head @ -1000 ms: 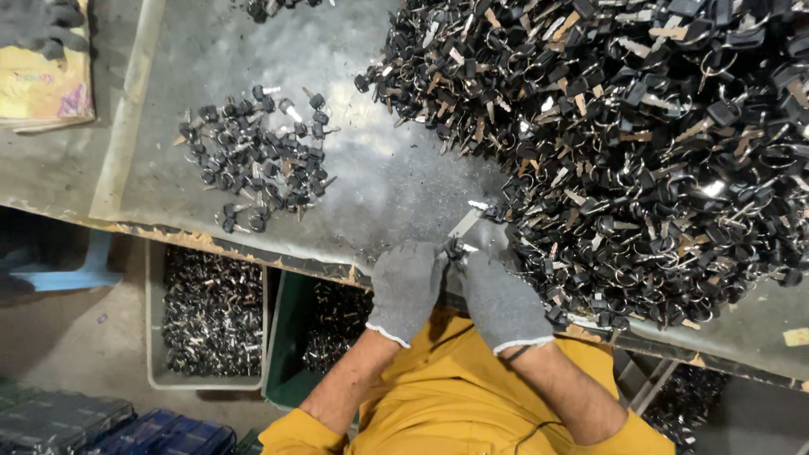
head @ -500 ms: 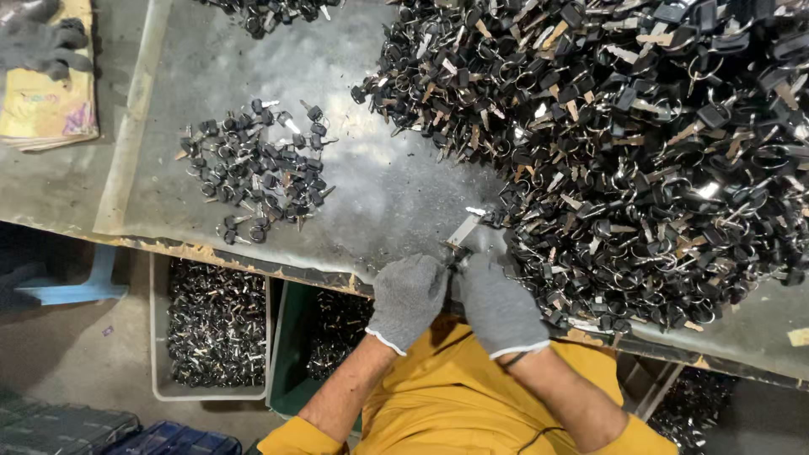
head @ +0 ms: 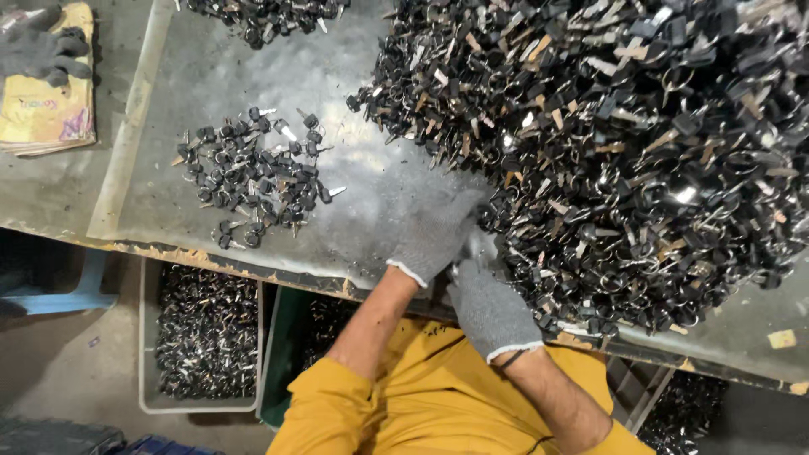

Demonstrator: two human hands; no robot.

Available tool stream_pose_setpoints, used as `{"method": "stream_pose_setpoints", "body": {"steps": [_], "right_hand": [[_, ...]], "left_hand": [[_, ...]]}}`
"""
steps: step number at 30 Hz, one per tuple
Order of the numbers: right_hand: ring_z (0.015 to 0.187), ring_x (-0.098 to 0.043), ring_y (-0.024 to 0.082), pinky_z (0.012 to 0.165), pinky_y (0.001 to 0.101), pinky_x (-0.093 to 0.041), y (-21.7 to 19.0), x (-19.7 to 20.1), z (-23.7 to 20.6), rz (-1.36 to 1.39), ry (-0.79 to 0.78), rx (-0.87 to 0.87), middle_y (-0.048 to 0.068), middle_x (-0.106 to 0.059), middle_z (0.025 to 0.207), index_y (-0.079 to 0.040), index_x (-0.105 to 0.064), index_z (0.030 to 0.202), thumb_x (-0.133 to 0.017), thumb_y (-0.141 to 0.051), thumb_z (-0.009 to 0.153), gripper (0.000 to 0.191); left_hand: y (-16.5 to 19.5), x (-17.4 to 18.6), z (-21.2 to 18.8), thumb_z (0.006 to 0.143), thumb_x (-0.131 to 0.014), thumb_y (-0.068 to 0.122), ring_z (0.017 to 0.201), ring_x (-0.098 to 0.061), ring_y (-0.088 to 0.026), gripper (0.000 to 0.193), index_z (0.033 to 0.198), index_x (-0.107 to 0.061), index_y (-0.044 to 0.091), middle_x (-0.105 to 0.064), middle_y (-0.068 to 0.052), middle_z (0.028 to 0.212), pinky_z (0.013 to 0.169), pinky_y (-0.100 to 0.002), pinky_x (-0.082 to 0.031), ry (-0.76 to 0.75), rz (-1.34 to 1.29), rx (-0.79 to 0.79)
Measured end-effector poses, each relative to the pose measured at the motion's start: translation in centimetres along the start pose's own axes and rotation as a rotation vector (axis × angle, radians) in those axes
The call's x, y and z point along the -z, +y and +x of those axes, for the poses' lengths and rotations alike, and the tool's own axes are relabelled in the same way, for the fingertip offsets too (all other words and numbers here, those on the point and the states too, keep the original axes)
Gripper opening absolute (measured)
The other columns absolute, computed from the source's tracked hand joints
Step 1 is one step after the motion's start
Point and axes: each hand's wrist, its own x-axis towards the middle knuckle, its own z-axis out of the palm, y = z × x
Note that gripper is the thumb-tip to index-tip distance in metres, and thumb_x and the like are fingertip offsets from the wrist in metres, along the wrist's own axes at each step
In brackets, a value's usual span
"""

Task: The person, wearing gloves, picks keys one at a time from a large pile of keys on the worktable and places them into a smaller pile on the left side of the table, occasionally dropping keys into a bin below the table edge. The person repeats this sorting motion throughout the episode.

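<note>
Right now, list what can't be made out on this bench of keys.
- Left hand: motion-blurred in the head view; what its fingers grip is unclear.
- Right hand: the glove hides whatever it holds.
- Big key pile: cut off by the top and right edges.
- Grey bin under the table: the table edge covers its far part; pieces too small to identify.
- Glove on the yellow pad: cropped at the left edge.

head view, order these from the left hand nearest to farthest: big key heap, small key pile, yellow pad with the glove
1. Big key heap, right beside the left hand, which touches its edge.
2. Small key pile, further left on the metal table.
3. Yellow pad, far left corner, with a grey glove on it.
</note>
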Motion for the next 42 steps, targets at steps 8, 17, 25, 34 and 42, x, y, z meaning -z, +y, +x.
{"method": "stream_pose_setpoints", "body": {"steps": [8,17,25,34,42], "right_hand": [[0.079,-0.073,0.043,0.071,0.0544,-0.059,1.5,1.2,-0.3,0.072,-0.185,0.026,0.024,-0.072,0.093,-0.007,-0.060,0.113,-0.055,-0.025,0.100,0.022],[0.075,-0.074,0.036,0.059,0.0451,-0.061,-1.1,2.3,-0.3,-0.123,-0.214,-0.104,0.022,-0.071,0.096,-0.004,-0.047,0.126,-0.057,-0.034,0.102,0.040],[0.070,-0.073,0.040,0.056,0.0482,-0.060,-2.2,3.3,1.5,0.206,-0.128,-0.278,0.024,-0.070,0.091,-0.002,-0.039,0.137,-0.058,-0.028,0.098,0.050],[0.069,-0.072,0.044,0.054,0.0497,-0.059,-2.5,4.1,1.5,0.088,-0.064,-0.083,0.026,-0.070,0.086,0.003,-0.040,0.139,-0.062,-0.028,0.092,0.060],[0.074,-0.075,0.038,0.059,0.0467,-0.061,-2.8,1.5,1.7,-0.170,-0.083,-0.130,0.023,-0.072,0.092,-0.003,-0.054,0.109,-0.050,-0.015,0.102,0.015]], "left_hand": [[1.8,1.9,-5.1,0.094,-0.065,0.007,0.085,-0.072,-0.033,0.013,0.107,-0.064,0.006,-0.071,-0.015,0.091,0.077,-0.046,-0.055,-0.075,-0.160,0.171],[-0.4,2.3,-8.2,0.079,-0.076,0.004,0.074,-0.072,-0.033,0.065,0.138,-0.049,-0.001,-0.072,-0.011,0.080,0.069,-0.045,-0.056,0.036,-0.016,0.292],[-0.5,2.8,-7.7,0.080,-0.079,0.011,0.077,-0.072,-0.032,0.047,0.121,-0.056,0.004,-0.073,-0.010,0.082,0.071,-0.046,-0.055,-0.052,0.000,0.379],[0.2,3.6,-7.3,0.081,-0.067,0.006,0.088,-0.068,-0.038,0.019,0.100,-0.070,0.008,-0.070,-0.014,0.090,0.078,-0.051,-0.052,-0.028,0.033,0.116],[0.5,2.3,-7.3,0.081,-0.062,0.005,0.093,-0.064,-0.037,0.028,0.108,-0.068,0.003,-0.068,-0.016,0.093,0.086,-0.051,-0.046,-0.086,0.343,-0.088]]}}
